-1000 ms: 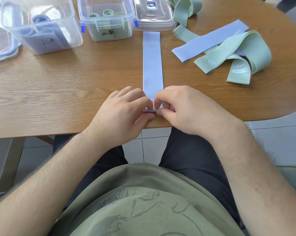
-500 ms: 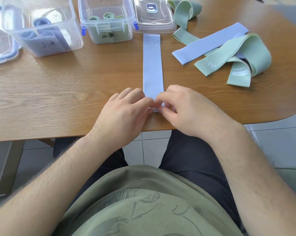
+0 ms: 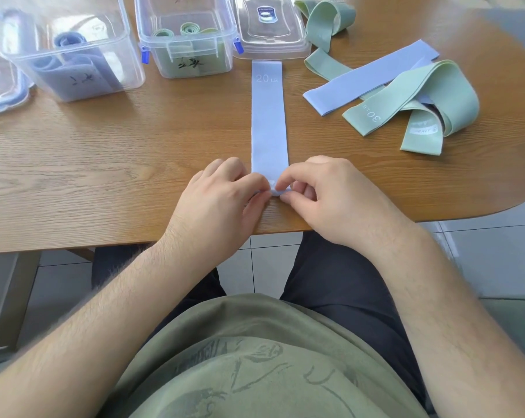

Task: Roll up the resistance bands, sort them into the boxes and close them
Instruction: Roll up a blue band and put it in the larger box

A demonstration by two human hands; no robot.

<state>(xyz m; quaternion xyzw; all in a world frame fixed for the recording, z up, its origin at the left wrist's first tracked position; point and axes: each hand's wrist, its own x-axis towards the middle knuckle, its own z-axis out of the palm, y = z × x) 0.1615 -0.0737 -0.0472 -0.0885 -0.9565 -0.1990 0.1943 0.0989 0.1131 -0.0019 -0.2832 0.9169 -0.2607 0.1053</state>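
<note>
The blue band [image 3: 268, 122] in front of me is a flat, pale strip of woven fabric, printed "20 LB" in white near its far end; it lies on the wooden table [image 3: 104, 164] with its long axis running straight away from me, the far end just touching the clear lid [image 3: 270, 28] and the near end close to the table's edge; that near end is turned over into a small, tight fold or first roll, though my fingers cover most of it and I cannot tell how many turns it has; my left hand [image 3: 216, 206] is curled, its thumb and forefinger pinching the left side of the rolled end; my right hand [image 3: 330, 200] is curled likewise, pinching the right side, so that my fingertips nearly meet over the band; at the far left stands a clear box [image 3: 74, 55] with blue rolls in it, beside it a second box [image 3: 188, 40] holding green rolls; to my right another blue band [image 3: 369, 76] lies slantwise among loose green bands [image 3: 430, 98].
</note>
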